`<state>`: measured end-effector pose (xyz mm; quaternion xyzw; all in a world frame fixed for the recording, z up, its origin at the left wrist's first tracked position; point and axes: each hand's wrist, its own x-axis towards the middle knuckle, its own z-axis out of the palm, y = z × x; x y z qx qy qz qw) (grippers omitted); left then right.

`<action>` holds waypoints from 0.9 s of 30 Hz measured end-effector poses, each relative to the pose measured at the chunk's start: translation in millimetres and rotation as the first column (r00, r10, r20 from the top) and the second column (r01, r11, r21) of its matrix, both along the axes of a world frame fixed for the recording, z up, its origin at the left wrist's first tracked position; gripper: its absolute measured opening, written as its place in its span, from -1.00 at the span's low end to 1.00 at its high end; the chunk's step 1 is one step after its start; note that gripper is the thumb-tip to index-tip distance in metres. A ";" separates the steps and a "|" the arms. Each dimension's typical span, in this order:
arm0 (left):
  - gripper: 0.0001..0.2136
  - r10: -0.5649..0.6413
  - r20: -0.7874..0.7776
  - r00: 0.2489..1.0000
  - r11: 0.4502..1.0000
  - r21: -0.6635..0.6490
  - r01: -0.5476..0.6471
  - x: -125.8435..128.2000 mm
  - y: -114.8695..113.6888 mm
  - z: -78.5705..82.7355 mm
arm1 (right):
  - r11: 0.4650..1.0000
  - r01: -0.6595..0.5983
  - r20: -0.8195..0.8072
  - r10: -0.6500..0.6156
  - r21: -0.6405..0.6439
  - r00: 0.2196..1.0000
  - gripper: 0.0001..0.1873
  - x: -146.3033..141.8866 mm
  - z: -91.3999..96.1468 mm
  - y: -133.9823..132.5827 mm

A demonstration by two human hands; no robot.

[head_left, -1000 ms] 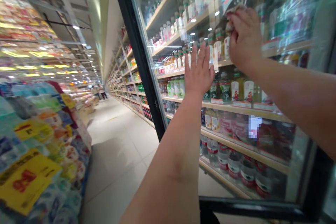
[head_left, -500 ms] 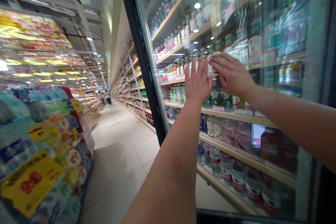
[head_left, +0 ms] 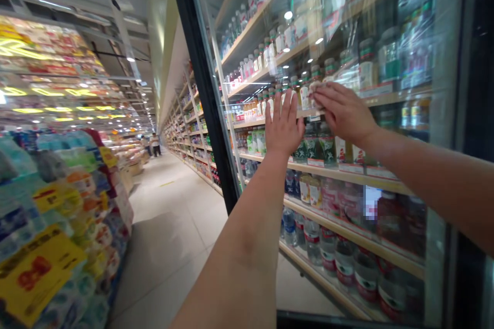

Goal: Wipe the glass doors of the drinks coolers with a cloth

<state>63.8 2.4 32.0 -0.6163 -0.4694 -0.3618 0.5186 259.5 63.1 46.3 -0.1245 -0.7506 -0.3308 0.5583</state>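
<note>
My left hand (head_left: 284,128) lies flat against the glass door (head_left: 328,25), its fingers spread and holding nothing. Beside it on the right, my right hand (head_left: 343,113) presses a small whitish cloth (head_left: 314,88) to the same pane. Only a crumpled edge of the cloth shows past the fingertips. The door has a black frame (head_left: 204,77) and stands at a slant in front of me. Through the glass I see shelves of bottled drinks (head_left: 312,146), partly covered by reflections.
To the left stands a stack of wrapped goods (head_left: 88,205) with a yellow price sign (head_left: 36,280). A tiled aisle (head_left: 170,216) runs between it and a long row of shelves (head_left: 193,128). Two people (head_left: 155,145) stand far down the aisle.
The view has shifted slightly, so the door and both hands appear a little further left. My right hand and the cloth have moved slightly down the glass; my left hand stays flat.
</note>
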 end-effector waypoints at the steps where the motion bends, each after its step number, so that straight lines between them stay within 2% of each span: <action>1: -0.42 -0.002 0.002 1.000 1.000 -0.006 0.002 0.0 0.2 0.0 | 1.000 0.016 -0.077 -0.016 0.005 0.997 -0.41 3.4 4.7 2.2; 3: -0.41 -0.019 0.010 1.000 1.000 -0.020 0.019 0.4 0.6 0.2 | 0.999 0.051 -0.220 -0.047 0.013 0.974 -0.40 7.1 5.2 3.8; 5: -0.41 -0.037 0.018 0.999 0.999 -0.024 0.038 0.8 1.0 0.5 | 0.997 0.074 -0.247 -0.068 0.017 0.967 -0.38 6.4 -7.5 0.5; 7: -0.41 -0.057 0.016 0.998 0.998 -0.007 0.057 0.7 1.8 1.0 | 0.995 0.091 -0.128 -0.087 0.025 0.988 -0.36 4.3 -22.8 -4.9; 9: -0.40 -0.086 0.008 0.996 0.996 0.014 0.086 -0.3 3.7 2.0 | 0.993 0.112 0.049 -0.114 0.036 0.992 -0.36 5.0 -25.7 -7.4; 11: -0.39 -0.123 0.008 0.992 0.992 0.019 0.123 -1.9 6.3 3.1 | 0.989 0.141 0.119 -0.145 0.042 0.982 -0.38 10.8 -11.0 -4.8; 12: -0.39 -0.141 0.014 0.990 0.990 0.017 0.141 -2.6 7.5 3.7 | 0.987 0.159 0.082 -0.162 0.036 0.983 -0.39 15.0 0.0 -2.3; 14: -0.37 -0.168 0.032 0.985 0.986 0.008 0.168 -3.2 8.5 4.4 | 0.983 0.185 -0.090 -0.184 0.001 0.979 -0.39 22.1 18.2 2.5; 15: -0.37 -0.176 0.039 0.984 0.984 0.002 0.176 -3.1 8.2 4.7 | 0.982 0.188 -0.180 -0.188 -0.017 0.966 -0.39 23.3 21.4 3.9; 16: -0.37 -0.179 0.043 0.983 0.984 -0.004 0.179 -2.8 7.5 4.8 | 0.983 0.184 -0.241 -0.185 -0.025 0.953 -0.39 22.4 19.3 4.1; 18: -0.38 -0.177 0.046 0.983 0.984 -0.014 0.178 -1.7 5.4 4.9 | 0.986 0.163 -0.239 -0.162 -0.014 0.957 -0.38 14.2 2.5 1.3; 20: -0.39 -0.175 0.044 0.984 0.984 -0.018 0.176 -0.7 3.5 4.8 | 0.991 0.130 -0.126 -0.127 0.019 0.984 -0.36 0.9 -16.9 -3.9; 22: -0.39 -0.182 0.042 0.982 0.983 -0.020 0.183 -0.5 2.5 4.7 | 0.994 0.102 -0.009 -0.101 0.030 0.995 -0.34 -11.9 -21.0 -6.8; 24: -0.38 -0.200 0.044 0.979 0.980 -0.017 0.201 -1.1 2.9 4.7 | 0.994 0.109 0.004 -0.109 0.015 0.994 -0.34 -19.2 -5.4 -4.4; 27: -0.37 -0.233 0.049 0.971 0.972 -0.006 0.233 -2.5 5.3 5.0 | 0.987 0.160 -0.163 -0.163 -0.030 0.973 -0.35 -19.6 25.1 3.5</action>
